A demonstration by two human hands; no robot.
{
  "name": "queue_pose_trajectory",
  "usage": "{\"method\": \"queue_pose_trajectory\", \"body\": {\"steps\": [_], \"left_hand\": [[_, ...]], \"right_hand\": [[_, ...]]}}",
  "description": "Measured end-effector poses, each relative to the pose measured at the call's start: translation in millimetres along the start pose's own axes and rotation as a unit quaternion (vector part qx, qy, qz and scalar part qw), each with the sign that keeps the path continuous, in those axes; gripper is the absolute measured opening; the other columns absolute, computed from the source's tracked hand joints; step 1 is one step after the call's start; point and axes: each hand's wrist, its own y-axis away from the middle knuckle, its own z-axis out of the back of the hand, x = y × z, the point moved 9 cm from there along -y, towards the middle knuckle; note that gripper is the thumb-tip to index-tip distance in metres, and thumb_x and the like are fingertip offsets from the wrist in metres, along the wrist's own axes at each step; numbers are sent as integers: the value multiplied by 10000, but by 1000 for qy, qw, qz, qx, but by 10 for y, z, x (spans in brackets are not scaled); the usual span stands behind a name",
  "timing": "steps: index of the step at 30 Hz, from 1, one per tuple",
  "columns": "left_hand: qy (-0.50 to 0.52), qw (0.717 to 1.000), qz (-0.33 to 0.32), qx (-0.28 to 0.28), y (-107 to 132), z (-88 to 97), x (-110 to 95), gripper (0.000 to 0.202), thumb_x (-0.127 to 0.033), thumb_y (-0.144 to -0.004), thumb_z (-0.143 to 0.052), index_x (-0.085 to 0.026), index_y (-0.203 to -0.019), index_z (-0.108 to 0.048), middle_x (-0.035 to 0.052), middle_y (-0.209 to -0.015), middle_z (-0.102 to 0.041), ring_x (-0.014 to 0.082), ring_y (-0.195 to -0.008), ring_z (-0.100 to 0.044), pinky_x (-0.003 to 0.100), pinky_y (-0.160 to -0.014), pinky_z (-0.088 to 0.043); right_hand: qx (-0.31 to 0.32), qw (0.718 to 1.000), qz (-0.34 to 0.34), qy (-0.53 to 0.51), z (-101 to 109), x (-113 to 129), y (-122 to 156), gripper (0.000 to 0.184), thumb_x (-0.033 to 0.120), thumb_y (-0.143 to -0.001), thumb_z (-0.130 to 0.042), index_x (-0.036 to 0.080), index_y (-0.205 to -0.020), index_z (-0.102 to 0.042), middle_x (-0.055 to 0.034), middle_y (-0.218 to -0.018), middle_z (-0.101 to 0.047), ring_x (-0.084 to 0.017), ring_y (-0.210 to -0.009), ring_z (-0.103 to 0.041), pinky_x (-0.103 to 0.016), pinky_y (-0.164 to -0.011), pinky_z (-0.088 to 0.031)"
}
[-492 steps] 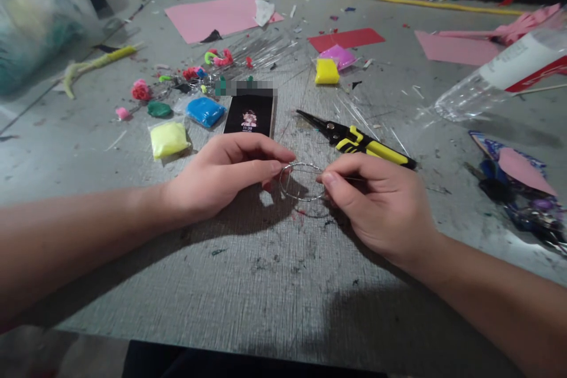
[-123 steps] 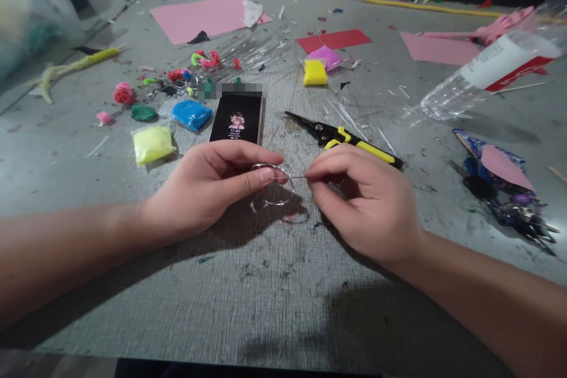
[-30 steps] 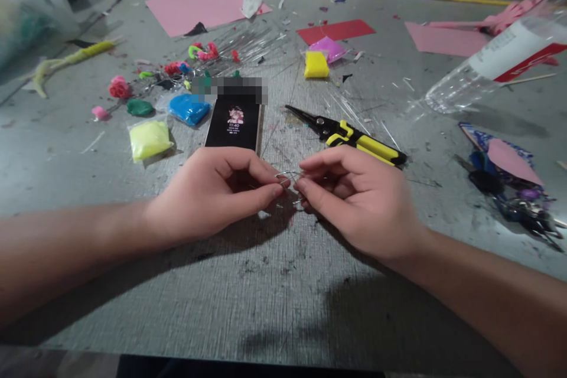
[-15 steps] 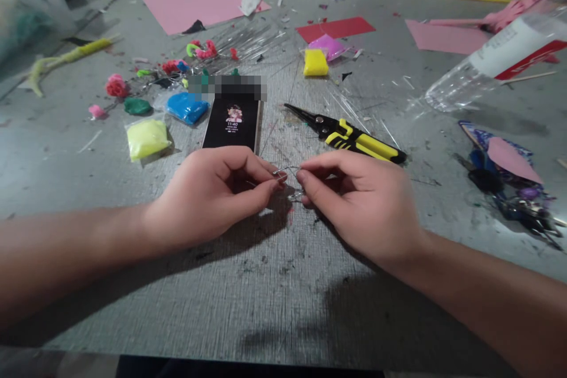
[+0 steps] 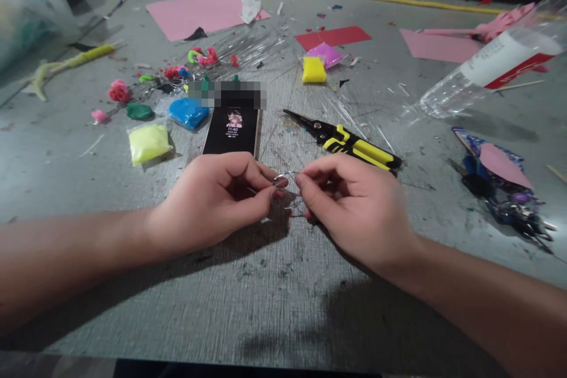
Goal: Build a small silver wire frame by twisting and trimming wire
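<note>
Both hands meet over the middle of the grey table [image 5: 274,295]. My left hand [image 5: 212,198] pinches one side of a small loop of thin silver wire [image 5: 287,178] between thumb and forefinger. On the other side of the loop, my right hand [image 5: 354,207] pinches the same wire, fingertips almost touching the left ones. Much of the wire is hidden by the fingers. A phone [image 5: 233,127] with a lit screen lies just beyond my left hand. Black and yellow pliers [image 5: 349,143] lie just beyond my right hand.
Bagged clay lumps lie at the left: yellow-green [image 5: 148,143], blue [image 5: 188,112], green [image 5: 138,110]. A yellow lump [image 5: 313,69] and pink paper sheets [image 5: 204,12] lie further back. A plastic bottle [image 5: 487,68] lies at the right, a dark packet [image 5: 500,180] near it. Wire scraps litter the table.
The wire loop has been drawn smaller and my hands have closed in on each other. In the last second they barely moved; the view shifted slightly.
</note>
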Motion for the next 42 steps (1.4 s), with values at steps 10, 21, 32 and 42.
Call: {"method": "queue_pose_trajectory", "body": {"steps": [10, 21, 32, 42], "left_hand": [[6, 1000, -7, 15, 0, -13, -11, 98, -242, -801, -734, -197, -735, -677, 80, -911, -790, 170, -718, -726, 268, -625, -602], [54, 996, 7, 67, -7, -41, -40, 53, -182, -830, -729, -159, -879, -731, 81, -921, -804, 194, -819, -766, 242, -684, -632], [65, 992, -8, 104, -10, -67, -63, 77, -173, -866, -704, -135, -924, -736, 106, -945, -792, 166, -815, -737, 222, -688, -606], [75, 991, -12, 108, -11, -125, -53, 236, -93, -794, -713, -168, -1005, -640, 50, -884, -766, 161, -787, -739, 217, -676, -606]], "right_hand": [[7, 999, 40, 24, -3, 42, -9, 35, 185, -924, -615, 195, -895, -632, -6, -774, -694, -146, -717, -680, -290, -631, -531], [-10, 995, 78, 55, 55, 63, -34, 52, 174, -948, -568, 215, -916, -565, -1, -807, -640, -126, -689, -624, -254, -555, -483], [24, 995, 97, 31, 31, 86, -50, 85, 145, -959, -545, 223, -925, -547, 8, -804, -612, -135, -713, -614, -296, -664, -509], [26, 980, 170, 98, 19, 216, -36, 89, 109, -940, -563, 196, -919, -572, 12, -790, -615, -113, -694, -563, -256, -643, -456]]}}
